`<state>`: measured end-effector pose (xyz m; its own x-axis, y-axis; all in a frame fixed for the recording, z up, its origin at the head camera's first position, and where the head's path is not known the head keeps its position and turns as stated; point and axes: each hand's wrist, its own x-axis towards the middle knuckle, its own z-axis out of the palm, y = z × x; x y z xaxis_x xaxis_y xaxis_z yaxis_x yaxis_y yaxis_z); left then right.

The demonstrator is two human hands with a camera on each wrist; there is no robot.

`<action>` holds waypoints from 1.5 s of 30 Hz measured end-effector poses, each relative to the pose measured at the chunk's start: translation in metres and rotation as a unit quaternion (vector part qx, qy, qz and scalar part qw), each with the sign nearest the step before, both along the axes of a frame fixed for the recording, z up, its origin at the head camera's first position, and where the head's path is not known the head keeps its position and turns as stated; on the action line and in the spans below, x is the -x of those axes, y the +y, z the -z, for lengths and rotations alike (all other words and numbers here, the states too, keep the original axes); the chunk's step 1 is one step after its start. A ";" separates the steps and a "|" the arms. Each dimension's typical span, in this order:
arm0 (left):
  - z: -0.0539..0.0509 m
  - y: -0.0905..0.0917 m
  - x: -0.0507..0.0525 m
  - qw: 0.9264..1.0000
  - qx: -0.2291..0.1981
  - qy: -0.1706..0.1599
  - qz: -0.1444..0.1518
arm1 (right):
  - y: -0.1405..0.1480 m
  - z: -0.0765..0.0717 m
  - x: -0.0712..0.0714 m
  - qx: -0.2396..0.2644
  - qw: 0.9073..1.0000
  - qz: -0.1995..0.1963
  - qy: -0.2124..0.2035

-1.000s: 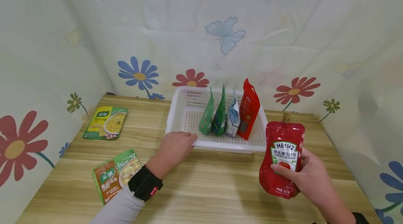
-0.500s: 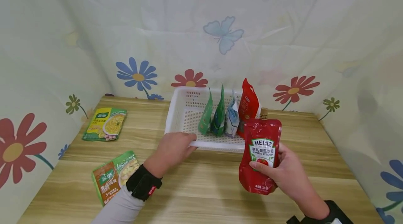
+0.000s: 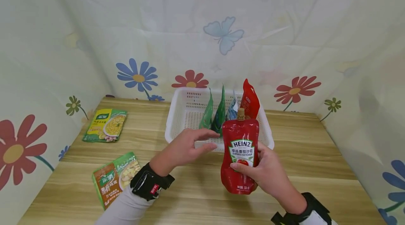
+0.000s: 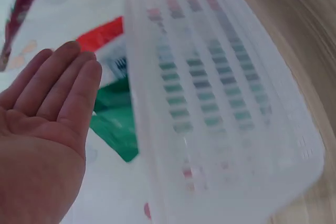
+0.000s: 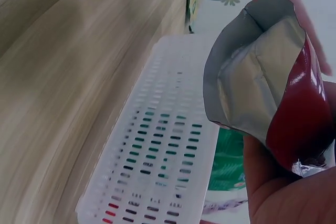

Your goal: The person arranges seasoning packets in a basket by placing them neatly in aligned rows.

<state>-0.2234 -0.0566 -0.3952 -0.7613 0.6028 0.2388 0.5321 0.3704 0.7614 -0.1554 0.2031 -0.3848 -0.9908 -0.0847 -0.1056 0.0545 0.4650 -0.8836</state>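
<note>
My right hand (image 3: 272, 172) grips a red ketchup pouch (image 3: 241, 154) by its side, cap up, in front of the white basket (image 3: 171, 126). The pouch's silvery base (image 5: 252, 72) faces the right wrist view. My left hand (image 3: 186, 147) has its fingers extended towards the pouch, over the basket's front edge, holding nothing; its open palm (image 4: 47, 119) shows in the left wrist view. In the basket two green packets (image 3: 207, 112), a blue-and-white packet (image 3: 232, 109) and a red packet (image 3: 250, 100) stand upright side by side, their lower parts partly hidden by the pouch.
A yellow-and-green packet (image 3: 105, 125) lies flat at the table's back left. Nearer the front, a brown-and-green packet (image 3: 110, 179) lies beside my left forearm. Flowered cloth (image 3: 221, 63) surrounds the wooden table (image 3: 303, 151) at the back and sides.
My right hand has carried the ketchup pouch leftwards from the basket's right side to its front. My left hand has let go of the basket's front rim and moved right, its fingers extended.
</note>
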 end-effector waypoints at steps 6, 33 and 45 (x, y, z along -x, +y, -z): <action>-0.010 0.016 -0.008 0.991 -0.108 -0.073 0.014 | -0.009 0.002 0.000 0.023 1.000 -0.018 0.012; -0.042 0.031 -0.032 0.979 -0.131 -0.139 -0.067 | -0.024 0.005 -0.011 0.026 0.998 -0.064 0.002; -0.053 0.024 -0.036 0.981 -0.166 -0.064 0.075 | 0.003 0.020 -0.006 0.165 0.950 -0.265 0.017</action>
